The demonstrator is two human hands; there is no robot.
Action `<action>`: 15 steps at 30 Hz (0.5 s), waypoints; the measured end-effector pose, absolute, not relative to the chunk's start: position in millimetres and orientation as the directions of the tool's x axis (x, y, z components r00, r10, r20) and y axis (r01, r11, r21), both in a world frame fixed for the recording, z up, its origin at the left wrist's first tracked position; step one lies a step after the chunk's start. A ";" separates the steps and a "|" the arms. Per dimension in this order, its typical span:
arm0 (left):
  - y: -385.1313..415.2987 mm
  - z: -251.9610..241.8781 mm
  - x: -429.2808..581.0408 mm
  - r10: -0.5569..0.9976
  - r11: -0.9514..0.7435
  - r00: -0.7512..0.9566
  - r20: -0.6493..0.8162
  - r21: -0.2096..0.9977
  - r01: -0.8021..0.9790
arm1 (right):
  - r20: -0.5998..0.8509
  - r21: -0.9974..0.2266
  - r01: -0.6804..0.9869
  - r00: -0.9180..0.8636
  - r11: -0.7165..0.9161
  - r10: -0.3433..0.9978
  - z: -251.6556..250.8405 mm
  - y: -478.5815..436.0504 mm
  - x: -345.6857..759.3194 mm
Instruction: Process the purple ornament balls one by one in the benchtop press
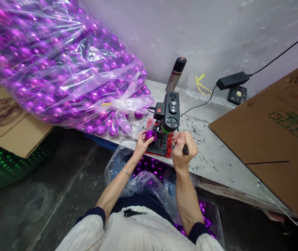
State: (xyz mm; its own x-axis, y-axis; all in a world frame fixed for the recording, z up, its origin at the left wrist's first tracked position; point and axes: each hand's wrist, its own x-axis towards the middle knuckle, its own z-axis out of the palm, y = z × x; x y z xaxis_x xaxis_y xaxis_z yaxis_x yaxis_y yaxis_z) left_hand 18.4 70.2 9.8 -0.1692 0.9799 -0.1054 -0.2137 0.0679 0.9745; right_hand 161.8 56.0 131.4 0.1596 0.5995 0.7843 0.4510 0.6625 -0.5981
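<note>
Between the fingers of my left hand point(140, 146) is a shiny purple ball ornament point(151, 135), held at the left side of a small black bench machine point(172, 111). The machine has a red switch, round vents and a green ring near its lower end. My right hand point(184, 148) is wrapped round a black handle point(186, 150) at the machine's right side, and most of the handle is hidden in the fist. Below the machine, its black base plate point(157, 148) rests on a red mat point(169, 144).
A big clear bag of purple balls point(86, 76) leans at the left. An open plastic bag point(123, 164) with purple balls hangs at the table edge. Behind the machine stands a spray can point(175, 74). A cardboard box point(274, 129) is at right, near a power adapter point(234, 80).
</note>
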 end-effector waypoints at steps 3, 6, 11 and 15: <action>70.0 9.5 28.4 0.986 0.002 -0.166 -0.009 0.999 -0.039 | 0.786 -0.591 0.457 0.143 0.665 0.601 130.0 54.2 163.1; 68.2 9.2 31.7 0.984 -0.051 -0.159 0.075 0.987 0.149 | 0.794 -0.581 0.453 0.133 0.676 0.593 127.8 52.8 163.7; 66.1 0.6 29.7 0.977 -0.159 -0.076 0.200 0.916 0.369 | 0.809 -0.561 0.448 0.117 0.696 0.576 124.6 52.2 164.5; 70.9 -8.0 26.7 0.945 -0.309 0.053 0.322 0.828 0.468 | 0.815 -0.548 0.459 0.104 0.699 0.570 123.7 51.4 165.5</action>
